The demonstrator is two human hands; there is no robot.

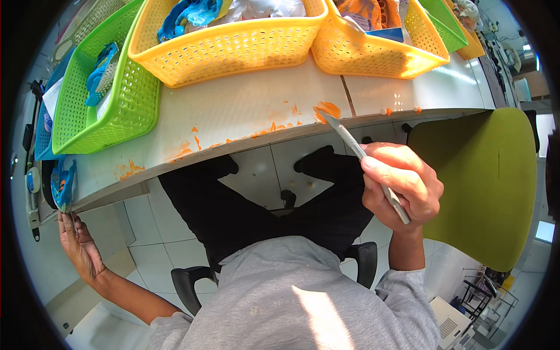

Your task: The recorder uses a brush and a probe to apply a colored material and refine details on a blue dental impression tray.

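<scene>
Right hand (401, 188) has its grip closed around a grey scalpel-like knife (363, 157), blade tip touching an orange smear (328, 108) at the front edge of the white bench (233, 111). More orange residue runs along that edge. Left hand (79, 242) hangs low at the bench's left end, fingers loosely extended, fingertips at a blue-and-orange object (63, 184) on the bench corner; cannot tell if it grips it. Yellow baskets (227, 49) and a green basket (102, 111) sit further back on the bench. Green chair (484, 175) stands to the right.
</scene>
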